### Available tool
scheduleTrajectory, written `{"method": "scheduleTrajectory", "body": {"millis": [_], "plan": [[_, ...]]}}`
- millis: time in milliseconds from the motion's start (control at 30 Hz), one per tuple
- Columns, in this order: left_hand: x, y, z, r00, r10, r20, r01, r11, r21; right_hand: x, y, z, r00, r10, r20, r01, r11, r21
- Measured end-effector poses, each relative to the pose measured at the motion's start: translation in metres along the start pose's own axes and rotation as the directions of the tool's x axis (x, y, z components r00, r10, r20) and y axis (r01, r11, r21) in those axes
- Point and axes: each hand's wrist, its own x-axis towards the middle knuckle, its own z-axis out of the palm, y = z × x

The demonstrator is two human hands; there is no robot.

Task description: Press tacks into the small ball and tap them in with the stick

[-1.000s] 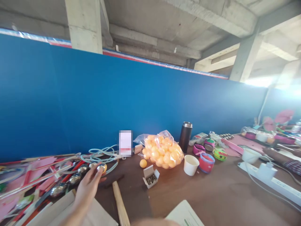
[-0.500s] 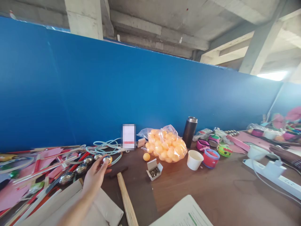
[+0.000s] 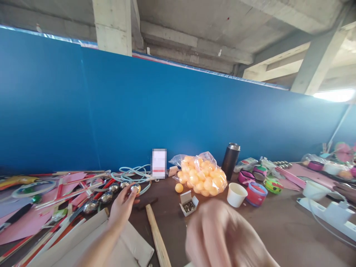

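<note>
My left hand [image 3: 124, 207] has its thumb and fingers closed round a shiny silver ball [image 3: 135, 188], at the end of a row of similar silver balls [image 3: 106, 197]. Beside it lies a hammer with a wooden handle [image 3: 158, 237]. Large and blurred in the foreground, my right hand [image 3: 222, 233] has curled fingers pointing down; whatever they may hold is hidden. Just beyond it stands a small open box of metal bits [image 3: 188, 206]. A loose orange ball [image 3: 179, 188] rests near a clear bag of orange balls [image 3: 204, 178].
Sticks, pink sheets and a pale hose [image 3: 130, 174] crowd the left. A white cup [image 3: 237, 194], a dark bottle [image 3: 230, 161] and colourful straps [image 3: 256, 194] stand right of the bag. At far right is a power strip [image 3: 328, 218]. Cardboard [image 3: 133, 243] lies under my left arm.
My right hand has come into view at the lower middle, covering the booklet there. My left hand stays on the silver ball. The view has shifted slightly left.
</note>
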Motion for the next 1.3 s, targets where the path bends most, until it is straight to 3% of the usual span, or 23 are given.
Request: {"method": "scheduleTrajectory", "body": {"millis": [100,133,200,233,267,367,433,533,833,933,1133,1300], "plan": [[-0.002,0.003,0.001,1.000,0.005,-0.007,-0.005,1.000,0.015,0.016,-0.008,-0.030,0.946,-0.026,-0.322,0.005,0.998,-0.067],[-0.002,0.004,0.001,1.000,0.008,-0.016,-0.007,1.000,0.024,0.018,-0.003,-0.037,0.863,-0.015,-0.504,-0.083,0.982,-0.172],[-0.003,0.005,0.002,0.999,0.017,-0.033,-0.016,0.999,0.036,0.020,0.015,-0.046,0.699,-0.059,-0.713,-0.339,0.850,-0.403],[-0.003,0.006,0.002,0.999,0.022,-0.037,-0.021,0.999,0.036,0.019,0.026,-0.048,0.629,-0.077,-0.774,-0.469,0.756,-0.457],[-0.002,0.006,0.002,0.999,0.026,-0.038,-0.025,0.999,0.034,0.018,0.036,-0.049,0.592,-0.064,-0.803,-0.575,0.664,-0.477],[-0.001,0.004,0.002,0.999,0.023,-0.047,-0.022,0.999,0.038,0.013,0.057,-0.050,0.526,-0.023,-0.850,-0.762,0.431,-0.483],[0.000,0.003,0.002,0.998,0.017,-0.055,-0.014,0.998,0.054,0.011,0.063,-0.051,0.515,0.003,-0.857,-0.811,0.326,-0.486],[0.000,0.002,0.001,0.999,0.015,-0.046,-0.012,0.997,0.072,0.012,0.069,-0.051,0.523,0.016,-0.852,-0.829,0.241,-0.504],[-0.001,0.001,0.000,0.998,0.040,0.038,-0.041,0.999,0.036,0.020,0.082,-0.050,0.533,-0.013,-0.846,-0.832,0.172,-0.527],[0.000,0.000,0.000,0.998,0.034,0.053,-0.036,0.998,0.042,0.021,0.079,-0.050,0.530,-0.044,-0.847,-0.831,0.175,-0.529],[-0.004,0.004,0.002,0.998,0.048,0.034,-0.050,0.997,0.063,0.024,0.068,-0.044,0.508,-0.201,-0.837,-0.794,0.266,-0.546],[-0.009,0.009,0.003,0.995,0.046,0.087,-0.054,0.995,0.090,0.026,0.075,-0.044,0.502,-0.251,-0.828,-0.778,0.286,-0.559]]}}
